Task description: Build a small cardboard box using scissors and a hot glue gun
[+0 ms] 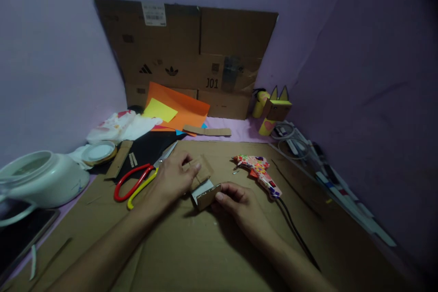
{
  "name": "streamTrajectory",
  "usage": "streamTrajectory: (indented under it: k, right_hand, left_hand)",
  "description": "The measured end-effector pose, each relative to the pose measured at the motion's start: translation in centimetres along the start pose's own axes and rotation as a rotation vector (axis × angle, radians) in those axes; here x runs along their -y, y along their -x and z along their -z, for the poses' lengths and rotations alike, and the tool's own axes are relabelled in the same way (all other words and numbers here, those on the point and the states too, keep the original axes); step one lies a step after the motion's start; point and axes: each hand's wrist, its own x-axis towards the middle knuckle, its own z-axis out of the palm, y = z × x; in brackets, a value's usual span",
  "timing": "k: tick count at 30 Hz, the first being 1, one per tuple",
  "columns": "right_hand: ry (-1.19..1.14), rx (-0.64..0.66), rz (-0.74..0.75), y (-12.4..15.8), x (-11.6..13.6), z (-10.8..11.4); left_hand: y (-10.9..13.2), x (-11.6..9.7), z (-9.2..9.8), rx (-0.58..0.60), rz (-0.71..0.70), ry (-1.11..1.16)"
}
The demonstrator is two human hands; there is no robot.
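Note:
My right hand pinches the upright brown flap of a small folded cardboard piece between thumb and fingers. A pale inner face shows beside that flap. My left hand is closed on the far part of the same piece, where the surface looks taped; its fingertips are partly hidden. Scissors with red and yellow handles lie beside my left hand, blades partly behind it. To the right of my hands rests a glue gun covered in a colourful pattern, its black cord running toward the front.
A cardboard sheet covers the work surface. At left stand a white pot and a round lid. Orange paper and a cardboard strip lie behind. A yellow-and-brown paper figure stands back right, near cables.

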Motion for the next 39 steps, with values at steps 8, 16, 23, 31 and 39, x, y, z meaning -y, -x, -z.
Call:
streamTrajectory:
  k: [8, 16, 23, 31, 39]
  right_hand:
    - [0.066, 0.026, 0.090, 0.6, 0.7, -0.1]
    - [0.094, 0.041, 0.047, 0.6, 0.2, 0.0]
    - [0.153, -0.003, 0.066, 0.9, 0.7, -0.3]
    - [0.207, -0.028, 0.068, 0.9, 0.6, -0.1]
    - [0.225, -0.028, 0.053, 0.8, 0.6, -0.1]
  left_hand:
    - [0.2, 0.1, 1.1, -0.012, 0.131, 0.347]
    - [1.2, -0.7, 1.0, 0.210, 0.224, 0.661]
    - [1.1, -0.9, 0.4, 0.198, 0.233, 0.708]
    - [1.1, -0.6, 0.4, 0.220, 0.183, 0.711]
    - [1.3, -0.3, 0.2, 0.221, 0.159, 0.707]
